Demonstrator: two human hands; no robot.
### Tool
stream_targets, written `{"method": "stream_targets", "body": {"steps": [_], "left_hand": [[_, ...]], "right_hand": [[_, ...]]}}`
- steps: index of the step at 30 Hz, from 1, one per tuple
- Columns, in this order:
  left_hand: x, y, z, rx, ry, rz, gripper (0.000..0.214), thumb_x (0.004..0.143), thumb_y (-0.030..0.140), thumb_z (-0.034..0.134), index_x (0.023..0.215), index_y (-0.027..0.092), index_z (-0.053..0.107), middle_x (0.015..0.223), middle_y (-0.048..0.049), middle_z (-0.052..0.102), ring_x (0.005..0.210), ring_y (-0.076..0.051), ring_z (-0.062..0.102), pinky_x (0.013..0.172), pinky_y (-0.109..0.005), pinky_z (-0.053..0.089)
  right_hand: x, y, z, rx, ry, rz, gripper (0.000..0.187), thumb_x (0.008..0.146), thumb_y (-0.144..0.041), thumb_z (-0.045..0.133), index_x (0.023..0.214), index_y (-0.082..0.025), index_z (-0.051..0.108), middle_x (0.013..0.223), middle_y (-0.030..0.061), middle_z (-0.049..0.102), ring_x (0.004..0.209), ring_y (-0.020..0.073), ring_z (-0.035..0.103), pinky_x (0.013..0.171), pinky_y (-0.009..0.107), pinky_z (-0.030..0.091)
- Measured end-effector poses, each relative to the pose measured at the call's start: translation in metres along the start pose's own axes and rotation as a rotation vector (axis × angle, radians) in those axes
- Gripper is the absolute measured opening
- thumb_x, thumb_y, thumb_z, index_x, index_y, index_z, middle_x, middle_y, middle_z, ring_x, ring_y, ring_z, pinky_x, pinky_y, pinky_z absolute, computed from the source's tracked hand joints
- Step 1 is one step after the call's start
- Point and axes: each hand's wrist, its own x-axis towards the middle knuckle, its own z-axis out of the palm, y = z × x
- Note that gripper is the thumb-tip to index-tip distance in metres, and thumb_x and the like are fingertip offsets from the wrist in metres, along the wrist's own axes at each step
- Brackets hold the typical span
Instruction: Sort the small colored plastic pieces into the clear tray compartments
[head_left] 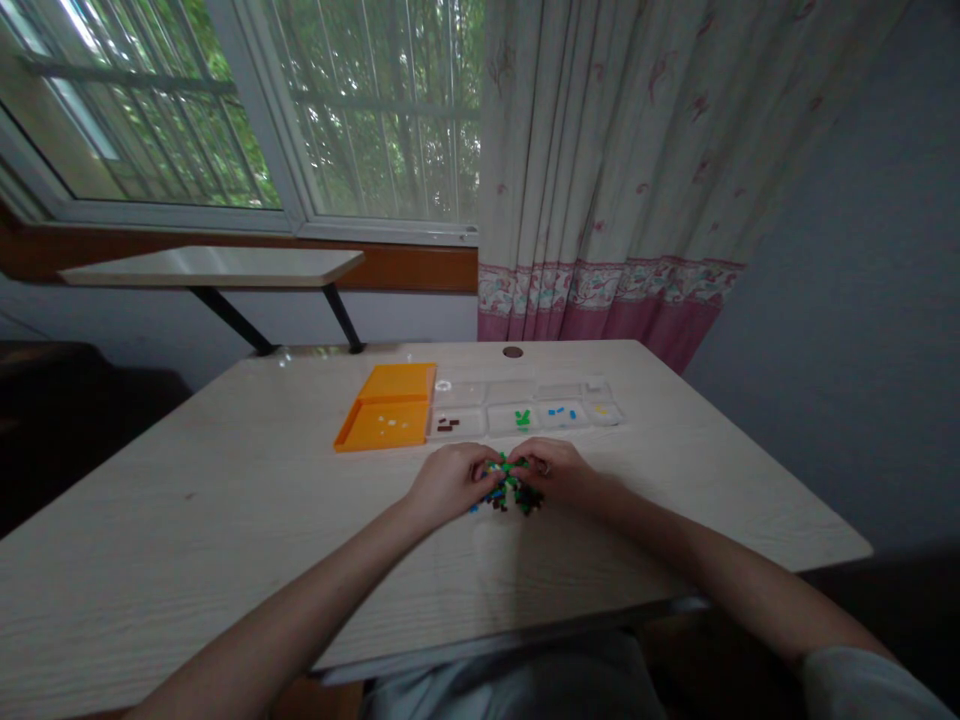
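Observation:
A mixed pile of small plastic building bricks (510, 492) in green, blue, brown, black and white lies on the table. My left hand (451, 482) reaches it from the left, fingers curled together against the bricks. From the other side, my right hand (559, 470) has its fingers bent in a pinch at the top of the pile. Green bricks show between the two sets of fingertips. Exactly what each hand grips is too small and partly covered to make out.
Behind the pile is a clear compartment tray (480, 434) holding brown, green, blue and yellow bricks in separate sections. Left of it, an open orange case (352, 436) holds a few white bricks. A raised shelf (225, 266) stands at the table's back left.

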Motion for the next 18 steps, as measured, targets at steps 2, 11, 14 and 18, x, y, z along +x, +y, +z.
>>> {"method": "stream_targets", "body": {"steps": [2, 11, 14, 18], "left_hand": [[-0.0005, 0.0009, 0.0013, 0.003, -0.005, 0.010, 0.020, 0.077, 0.032, 0.054, 0.088, 0.021, 0.066, 0.062, 0.0011, 0.059, 0.059, -0.011, 0.051, 0.052, -0.020, 0.032], [-0.0009, -0.0016, 0.0004, -0.005, 0.040, 0.011, 0.019, 0.078, 0.030, 0.053, 0.089, 0.020, 0.065, 0.060, 0.0011, 0.057, 0.058, -0.011, 0.050, 0.053, -0.020, 0.033], [-0.0013, -0.0014, 0.0007, -0.004, 0.036, 0.019, 0.018, 0.077, 0.030, 0.054, 0.087, 0.019, 0.065, 0.061, 0.0013, 0.057, 0.057, -0.011, 0.050, 0.053, -0.020, 0.033], [-0.0015, -0.0006, 0.0005, -0.007, 0.015, 0.033, 0.018, 0.078, 0.030, 0.052, 0.088, 0.019, 0.064, 0.062, 0.0012, 0.057, 0.058, -0.011, 0.050, 0.054, -0.020, 0.033]], "right_hand": [[0.0000, -0.0015, -0.0001, 0.004, -0.001, 0.012, 0.017, 0.081, -0.033, 0.055, 0.089, -0.019, 0.061, 0.074, 0.0013, 0.063, 0.058, 0.0090, 0.051, 0.055, 0.018, 0.039], [0.0019, -0.0007, 0.0002, -0.046, 0.015, 0.049, 0.021, 0.078, -0.034, 0.058, 0.091, -0.019, 0.064, 0.078, 0.0030, 0.066, 0.058, 0.0101, 0.053, 0.058, 0.020, 0.042], [0.0019, 0.0004, -0.0003, -0.046, 0.026, 0.012, 0.020, 0.079, -0.033, 0.056, 0.087, -0.017, 0.065, 0.077, 0.0037, 0.066, 0.058, 0.0102, 0.054, 0.057, 0.020, 0.043], [0.0008, 0.0005, -0.0006, -0.041, 0.027, 0.000, 0.019, 0.080, -0.032, 0.055, 0.088, -0.018, 0.065, 0.078, 0.0036, 0.066, 0.060, 0.0101, 0.056, 0.058, 0.020, 0.043]]}}
